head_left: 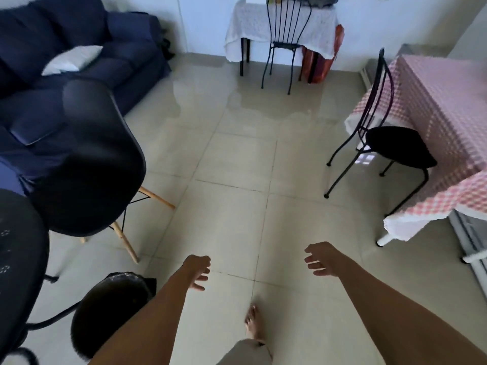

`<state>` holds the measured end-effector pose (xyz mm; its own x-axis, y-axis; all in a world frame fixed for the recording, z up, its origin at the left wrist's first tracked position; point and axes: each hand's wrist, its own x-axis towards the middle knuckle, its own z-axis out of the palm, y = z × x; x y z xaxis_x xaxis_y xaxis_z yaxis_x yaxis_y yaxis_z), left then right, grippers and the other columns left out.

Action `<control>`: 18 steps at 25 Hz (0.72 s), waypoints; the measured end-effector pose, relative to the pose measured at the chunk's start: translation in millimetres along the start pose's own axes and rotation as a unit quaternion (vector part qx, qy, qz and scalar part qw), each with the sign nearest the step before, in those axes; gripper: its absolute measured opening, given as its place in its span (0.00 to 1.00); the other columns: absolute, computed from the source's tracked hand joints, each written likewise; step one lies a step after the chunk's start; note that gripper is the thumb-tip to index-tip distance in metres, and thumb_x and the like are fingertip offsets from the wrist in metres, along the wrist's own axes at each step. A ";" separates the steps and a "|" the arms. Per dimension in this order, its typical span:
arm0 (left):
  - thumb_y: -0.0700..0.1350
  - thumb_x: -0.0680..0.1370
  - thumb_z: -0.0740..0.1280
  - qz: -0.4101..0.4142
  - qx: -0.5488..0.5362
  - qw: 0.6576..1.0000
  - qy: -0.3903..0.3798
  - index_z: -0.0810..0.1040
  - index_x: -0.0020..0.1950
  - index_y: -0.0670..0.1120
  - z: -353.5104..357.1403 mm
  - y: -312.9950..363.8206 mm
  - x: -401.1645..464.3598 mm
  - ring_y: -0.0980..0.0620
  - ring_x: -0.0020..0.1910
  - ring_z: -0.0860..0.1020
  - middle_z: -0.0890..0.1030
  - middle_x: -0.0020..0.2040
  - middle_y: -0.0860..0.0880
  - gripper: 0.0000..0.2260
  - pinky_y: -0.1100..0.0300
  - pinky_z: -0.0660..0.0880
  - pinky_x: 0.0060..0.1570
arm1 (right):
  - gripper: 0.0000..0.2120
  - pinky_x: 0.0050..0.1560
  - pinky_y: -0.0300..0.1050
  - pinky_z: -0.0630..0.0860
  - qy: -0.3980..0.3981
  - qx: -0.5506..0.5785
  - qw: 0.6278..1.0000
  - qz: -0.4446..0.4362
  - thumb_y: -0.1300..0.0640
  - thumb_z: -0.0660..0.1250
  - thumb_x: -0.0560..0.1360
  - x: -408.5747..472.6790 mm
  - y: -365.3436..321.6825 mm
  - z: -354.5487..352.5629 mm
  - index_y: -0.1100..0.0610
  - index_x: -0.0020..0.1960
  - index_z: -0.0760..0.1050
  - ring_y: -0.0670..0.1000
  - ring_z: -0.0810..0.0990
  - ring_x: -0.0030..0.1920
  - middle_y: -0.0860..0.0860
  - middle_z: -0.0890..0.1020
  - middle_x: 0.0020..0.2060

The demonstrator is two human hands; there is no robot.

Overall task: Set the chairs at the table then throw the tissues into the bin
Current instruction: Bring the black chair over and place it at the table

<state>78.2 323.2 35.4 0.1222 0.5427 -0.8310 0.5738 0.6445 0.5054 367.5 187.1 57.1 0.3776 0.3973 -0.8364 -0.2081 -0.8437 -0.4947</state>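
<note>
Both my hands reach out over the tiled floor, holding nothing. My left hand (197, 271) and my right hand (322, 259) have their fingers loosely apart. A black metal chair (398, 146) with a round seat stands at the right, its seat partly under the pink checked table (453, 133). A second black metal chair (286, 46) stands at the far white-clothed table (279, 25). A black shell chair with wooden legs (89, 167) stands at the left, away from any table. No tissues or bin are in view.
A dark blue sofa (79, 48) with a white cushion (72, 60) fills the top left. A black office chair (21, 259) and a round black stool (110, 312) sit at bottom left. My bare foot (254, 322) is on the tiles.
</note>
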 end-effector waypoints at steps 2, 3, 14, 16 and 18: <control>0.43 0.80 0.59 -0.008 -0.001 1.000 0.002 0.72 0.52 0.38 -5.3 35.4 18.8 0.42 0.50 0.73 0.73 0.51 0.41 0.08 0.42 0.72 0.58 | 0.09 0.37 0.44 0.68 -0.017 -0.006 1.000 -0.005 0.58 0.59 0.78 23.6 -46.2 -4.5 0.58 0.40 0.72 0.52 0.71 0.32 0.54 0.74 0.35; 0.43 0.80 0.58 -0.010 -0.005 1.000 0.009 0.71 0.52 0.39 -8.7 60.4 33.9 0.42 0.50 0.73 0.73 0.51 0.41 0.08 0.42 0.72 0.58 | 0.09 0.37 0.44 0.68 -0.025 -0.013 1.000 -0.012 0.58 0.59 0.79 41.3 -78.5 -8.1 0.58 0.41 0.72 0.52 0.71 0.32 0.54 0.75 0.35; 0.43 0.79 0.58 -0.069 -0.132 0.986 0.071 0.73 0.58 0.37 -72.2 287.0 203.3 0.40 0.60 0.75 0.74 0.55 0.40 0.12 0.41 0.71 0.59 | 0.06 0.36 0.43 0.69 -0.059 -0.127 0.990 -0.032 0.60 0.62 0.76 251.9 -391.7 -4.0 0.59 0.40 0.72 0.53 0.72 0.32 0.55 0.75 0.34; 0.43 0.79 0.59 -0.077 -0.177 0.977 0.088 0.72 0.59 0.36 -85.6 324.0 230.6 0.40 0.59 0.75 0.74 0.55 0.39 0.13 0.42 0.72 0.58 | 0.07 0.36 0.43 0.70 -0.085 -0.162 0.983 -0.023 0.59 0.62 0.76 284.4 -456.2 9.7 0.58 0.39 0.72 0.53 0.73 0.32 0.55 0.76 0.34; 0.43 0.79 0.60 -0.067 -0.232 0.964 0.108 0.71 0.60 0.36 -104.0 356.8 256.1 0.42 0.53 0.75 0.74 0.53 0.39 0.14 0.44 0.75 0.51 | 0.08 0.36 0.42 0.69 -0.107 -0.186 0.976 -0.033 0.59 0.61 0.76 311.7 -521.7 30.8 0.57 0.39 0.72 0.53 0.73 0.32 0.55 0.76 0.34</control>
<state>230.1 748.1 27.1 -0.1281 0.5043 -0.8540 0.1428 0.8615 0.4873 566.0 762.3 47.3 0.1740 0.4871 -0.8559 0.1679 -0.8711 -0.4616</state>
